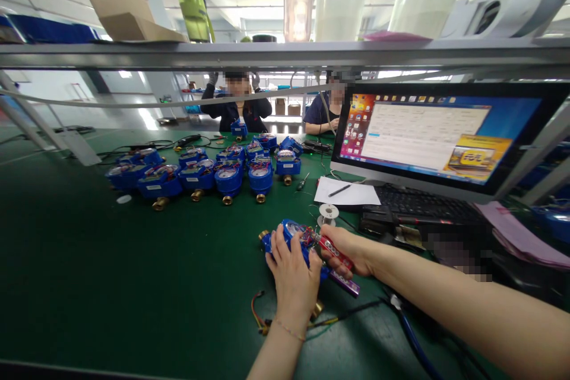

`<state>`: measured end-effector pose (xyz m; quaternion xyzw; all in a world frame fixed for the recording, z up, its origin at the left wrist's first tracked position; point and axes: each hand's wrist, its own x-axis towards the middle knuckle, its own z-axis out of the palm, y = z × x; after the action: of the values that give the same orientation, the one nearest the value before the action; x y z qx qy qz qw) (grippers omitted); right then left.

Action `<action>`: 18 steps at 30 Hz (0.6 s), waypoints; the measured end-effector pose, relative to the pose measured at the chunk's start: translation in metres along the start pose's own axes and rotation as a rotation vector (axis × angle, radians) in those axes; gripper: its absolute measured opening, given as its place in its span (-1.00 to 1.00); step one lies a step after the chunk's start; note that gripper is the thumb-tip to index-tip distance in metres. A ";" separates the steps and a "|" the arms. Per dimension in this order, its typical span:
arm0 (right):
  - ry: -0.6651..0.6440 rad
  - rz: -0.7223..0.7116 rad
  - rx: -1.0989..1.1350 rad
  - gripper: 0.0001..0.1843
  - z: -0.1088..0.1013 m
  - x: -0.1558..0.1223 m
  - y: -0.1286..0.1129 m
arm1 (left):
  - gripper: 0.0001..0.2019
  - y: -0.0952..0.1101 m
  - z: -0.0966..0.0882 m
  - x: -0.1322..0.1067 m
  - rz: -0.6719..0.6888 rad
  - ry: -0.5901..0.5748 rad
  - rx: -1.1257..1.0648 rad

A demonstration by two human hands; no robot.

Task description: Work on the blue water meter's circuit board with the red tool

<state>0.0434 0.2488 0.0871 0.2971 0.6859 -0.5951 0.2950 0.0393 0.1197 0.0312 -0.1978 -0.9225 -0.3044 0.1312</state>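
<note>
Blue water meter (291, 237) on near green worktop (133, 285), steadied under left hand (294, 273) clasping its body, right hand (345, 252) gripping red tool (333, 251): best kept pinned flat, tool pressed squarely, wires clear.

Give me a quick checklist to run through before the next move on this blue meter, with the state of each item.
1. Left hand steadies the blue meter: ok.
2. Right hand grips the red tool: ok.
3. Tool tip seated on the meter's top: cannot tell.
4. Loose wires clear of the hands: ok.
5. Wire spool within reach: ok.
6. Meter flat on the green mat: cannot tell.
</note>
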 end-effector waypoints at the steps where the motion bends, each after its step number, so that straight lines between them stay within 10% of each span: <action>1: -0.006 0.013 0.017 -0.48 0.000 0.000 0.000 | -0.66 0.000 0.000 0.000 -0.002 -0.003 -0.001; 18: 0.001 0.049 0.178 -0.50 0.001 -0.002 0.001 | -0.67 -0.001 0.001 0.001 0.011 0.015 -0.009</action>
<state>0.0455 0.2478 0.0882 0.3391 0.6229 -0.6462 0.2818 0.0383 0.1196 0.0305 -0.2012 -0.9191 -0.3091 0.1389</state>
